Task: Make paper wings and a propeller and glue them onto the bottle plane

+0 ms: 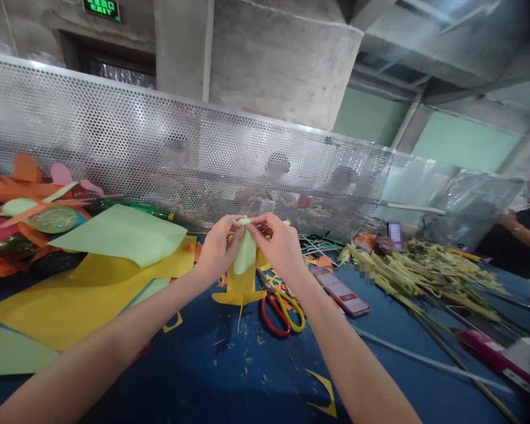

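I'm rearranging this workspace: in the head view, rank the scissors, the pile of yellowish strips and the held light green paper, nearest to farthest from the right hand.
1. Light green paper: touching the right hand, at its left.
2. Scissors: just below the hand in view.
3. Pile of yellowish strips: well off to the right.

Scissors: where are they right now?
In the head view, the scissors lie on the blue table, just right of the yellow paper shape and left of a phone.
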`<move>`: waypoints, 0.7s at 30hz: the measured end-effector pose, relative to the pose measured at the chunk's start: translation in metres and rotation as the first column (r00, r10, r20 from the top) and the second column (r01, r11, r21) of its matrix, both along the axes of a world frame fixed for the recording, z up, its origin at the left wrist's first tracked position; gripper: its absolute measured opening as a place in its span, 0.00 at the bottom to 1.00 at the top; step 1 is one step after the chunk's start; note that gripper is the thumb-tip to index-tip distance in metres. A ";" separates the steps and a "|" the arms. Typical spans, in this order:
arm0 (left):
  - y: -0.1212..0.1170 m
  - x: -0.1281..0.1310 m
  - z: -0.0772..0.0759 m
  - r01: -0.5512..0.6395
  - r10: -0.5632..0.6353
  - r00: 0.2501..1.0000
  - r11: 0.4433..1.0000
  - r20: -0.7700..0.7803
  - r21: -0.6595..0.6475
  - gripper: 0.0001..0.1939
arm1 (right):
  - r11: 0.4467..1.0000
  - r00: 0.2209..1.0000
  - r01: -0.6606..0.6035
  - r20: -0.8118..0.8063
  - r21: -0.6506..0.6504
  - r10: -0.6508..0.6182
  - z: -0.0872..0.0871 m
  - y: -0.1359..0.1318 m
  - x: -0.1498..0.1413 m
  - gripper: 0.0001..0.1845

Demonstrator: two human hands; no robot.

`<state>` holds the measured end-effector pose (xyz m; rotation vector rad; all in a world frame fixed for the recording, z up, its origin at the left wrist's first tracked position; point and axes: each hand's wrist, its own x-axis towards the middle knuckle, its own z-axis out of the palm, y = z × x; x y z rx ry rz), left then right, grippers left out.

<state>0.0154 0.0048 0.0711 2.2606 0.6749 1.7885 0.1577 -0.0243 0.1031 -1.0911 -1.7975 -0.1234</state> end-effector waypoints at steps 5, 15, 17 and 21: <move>0.004 0.000 0.000 0.009 -0.009 1.000 1.000 0.002 -0.027 0.05 | 1.000 1.000 0.010 0.006 0.007 -0.010 0.000 0.001 0.001 0.07; 0.001 0.002 -0.005 -0.064 0.063 0.998 0.997 0.012 0.050 0.03 | 0.999 1.000 0.025 0.011 0.042 -0.026 0.002 -0.001 0.002 0.08; 0.000 0.002 -0.005 -0.110 0.110 0.994 0.991 -0.001 0.078 0.03 | 0.998 0.999 0.045 0.019 0.047 -0.046 0.001 0.000 0.002 0.09; -0.001 0.004 -0.006 -0.172 0.174 0.985 0.979 -0.008 0.104 0.02 | 0.998 0.999 0.049 0.019 0.048 -0.050 -0.001 0.001 0.003 0.10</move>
